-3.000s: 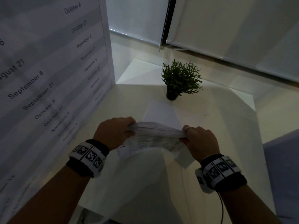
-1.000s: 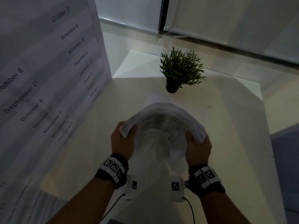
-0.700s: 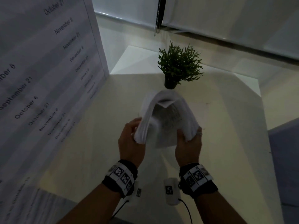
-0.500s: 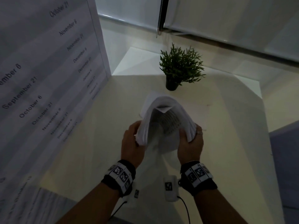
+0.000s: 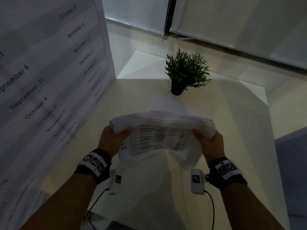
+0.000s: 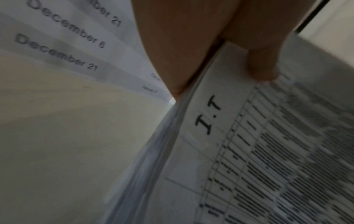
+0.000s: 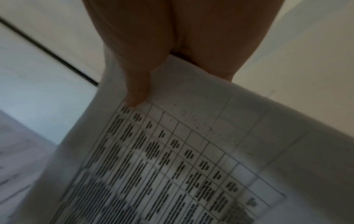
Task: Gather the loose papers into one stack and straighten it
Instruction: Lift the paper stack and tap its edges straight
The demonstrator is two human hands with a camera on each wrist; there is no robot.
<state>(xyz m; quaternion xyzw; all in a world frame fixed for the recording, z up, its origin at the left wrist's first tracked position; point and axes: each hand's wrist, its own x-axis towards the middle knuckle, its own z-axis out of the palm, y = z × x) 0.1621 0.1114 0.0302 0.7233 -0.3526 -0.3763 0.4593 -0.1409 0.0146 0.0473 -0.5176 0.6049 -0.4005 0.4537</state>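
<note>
A stack of white papers point(image 5: 162, 130) with a printed table on its near face hangs above the table, held by both hands. My left hand point(image 5: 113, 138) grips its left edge and my right hand point(image 5: 208, 140) grips its right edge. The stack is spread wide and sags a little in the middle. In the left wrist view my thumb presses the top sheet point(image 6: 239, 136) near a handwritten mark, and sheet edges fan out below. In the right wrist view my thumb lies on the table sheet point(image 7: 191, 151). One more white sheet point(image 5: 166, 104) lies flat on the table behind the stack.
A small potted plant point(image 5: 184, 75) stands on the pale table point(image 5: 224, 113) beyond the papers. A large board printed with dates point(image 5: 46, 80) leans along the left side. Window blinds point(image 5: 232, 22) close off the back. The table's right edge drops off near a grey surface point(image 5: 292, 171).
The stack was bent into a tall arch with my hands close together. Now my hands have moved apart and the stack is stretched out wide and nearly flat.
</note>
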